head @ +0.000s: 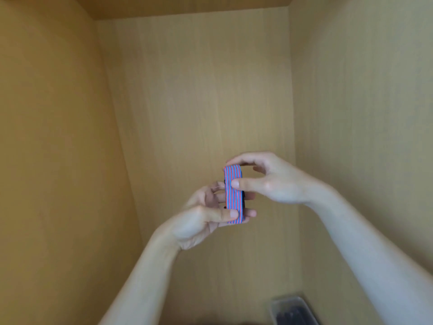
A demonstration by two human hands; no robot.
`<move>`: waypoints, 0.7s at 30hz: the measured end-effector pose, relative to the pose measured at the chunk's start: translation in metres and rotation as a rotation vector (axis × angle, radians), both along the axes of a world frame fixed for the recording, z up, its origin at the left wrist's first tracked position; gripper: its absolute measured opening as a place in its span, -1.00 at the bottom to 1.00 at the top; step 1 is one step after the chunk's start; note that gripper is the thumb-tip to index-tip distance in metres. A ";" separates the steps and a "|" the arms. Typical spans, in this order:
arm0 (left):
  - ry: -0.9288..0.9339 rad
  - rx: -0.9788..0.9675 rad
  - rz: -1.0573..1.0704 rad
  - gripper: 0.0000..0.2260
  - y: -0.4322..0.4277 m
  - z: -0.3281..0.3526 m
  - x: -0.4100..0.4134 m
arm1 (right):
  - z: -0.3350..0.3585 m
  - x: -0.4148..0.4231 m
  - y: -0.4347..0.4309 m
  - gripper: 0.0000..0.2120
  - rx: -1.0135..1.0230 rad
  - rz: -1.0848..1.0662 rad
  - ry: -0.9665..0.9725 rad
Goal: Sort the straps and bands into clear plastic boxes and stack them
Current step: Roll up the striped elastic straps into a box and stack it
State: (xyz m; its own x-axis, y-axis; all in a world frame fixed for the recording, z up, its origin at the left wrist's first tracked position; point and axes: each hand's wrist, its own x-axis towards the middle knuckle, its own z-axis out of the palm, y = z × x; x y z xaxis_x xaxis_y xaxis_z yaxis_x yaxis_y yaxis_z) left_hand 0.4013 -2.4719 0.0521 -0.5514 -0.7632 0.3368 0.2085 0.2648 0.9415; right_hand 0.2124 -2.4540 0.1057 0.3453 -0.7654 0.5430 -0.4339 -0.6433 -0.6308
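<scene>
Item: striped band [232, 191]; folded into a flat upright packet; thin blue and red-pink stripes run its length, with a dark part showing at its right edge; held in the air between both hands, in front of the back panel [199, 102] of a wooden cabinet, well above the box.

Left hand [201, 221]: palm up, below and left of the band; thumb pressed on the lower front face; fingers [250, 213] curled behind, their tips showing past the band's right edge; grips the lower half.

Right hand [276, 181]: forearm entering from the lower right; thumb pressed on the front face at mid-height; forefinger arched over the top end; pinches the upper half; other digits loosely curled behind.

Clear plastic box [281, 301]: at the bottom edge of view, near the right wall [363, 113]; dark contents [293, 316] inside, too blurred to identify; well apart from both hands.

Surround: left wall [46, 137] and top panel [187, 5]; all light wood grain.
</scene>
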 end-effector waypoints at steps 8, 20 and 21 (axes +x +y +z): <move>0.046 0.139 0.148 -0.45 0.001 -0.051 0.004 | -0.057 -0.005 0.001 -0.64 0.031 -0.072 -0.114; 0.122 0.380 0.492 -0.62 0.046 -0.199 0.021 | -0.267 0.022 0.029 -0.80 0.128 -0.158 -0.303; 0.087 0.389 0.517 -0.67 0.052 -0.209 0.023 | -0.283 0.024 0.036 -0.83 0.164 -0.155 -0.326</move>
